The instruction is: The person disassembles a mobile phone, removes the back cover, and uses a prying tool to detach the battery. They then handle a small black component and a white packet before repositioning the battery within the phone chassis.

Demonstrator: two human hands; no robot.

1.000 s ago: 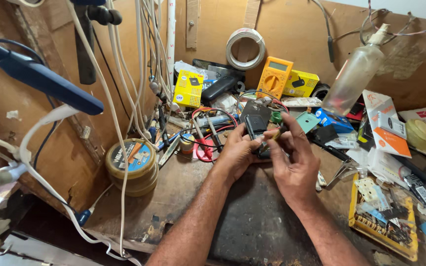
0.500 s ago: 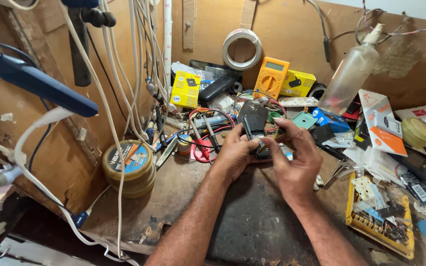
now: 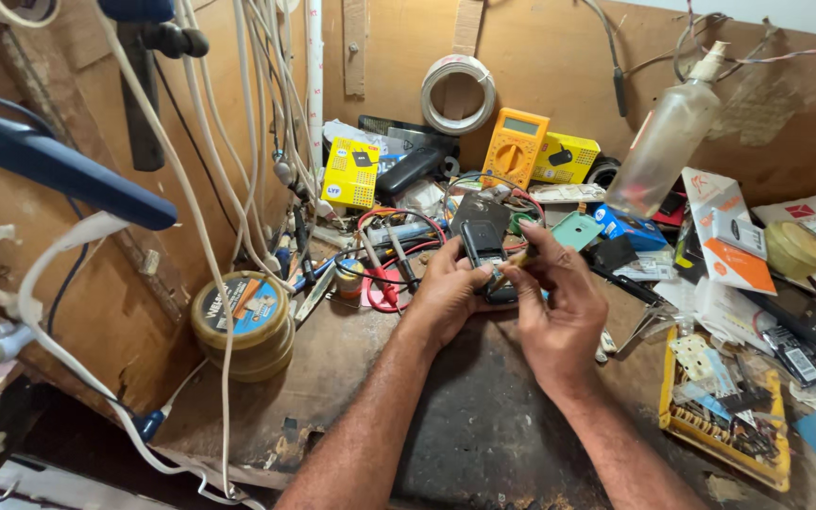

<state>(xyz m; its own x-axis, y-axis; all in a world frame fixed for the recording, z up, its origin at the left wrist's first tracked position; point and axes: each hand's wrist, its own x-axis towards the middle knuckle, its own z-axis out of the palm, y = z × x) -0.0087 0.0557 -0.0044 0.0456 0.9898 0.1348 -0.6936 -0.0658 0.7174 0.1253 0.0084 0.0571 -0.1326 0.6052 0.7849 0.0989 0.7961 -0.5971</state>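
Cradling a small dark mobile phone above the cluttered wooden workbench, the left hand was closed around the handset's left edge and lower back, fingers curled beneath it. The right hand pinched a thin yellow-tipped tool between thumb and forefinger, its tip resting against the phone's right side near the middle; what kind of tool it was could not be made out clearly.

Judged from its look, the phone was light and rigid, its plastic shell smooth enough to slip and likely to crack or scratch under prying force. It seemed safest gripped along its long edges, as the left hand did, with pressure kept off the face.

Behind the hands lay red test leads, a yellow multimeter and two yellow boxes. A coil of white wire hung on the back wall, and a clear plastic bottle leaned to the right. Round tins were stacked to the left, and a yellow parts tray sat by the right forearm.
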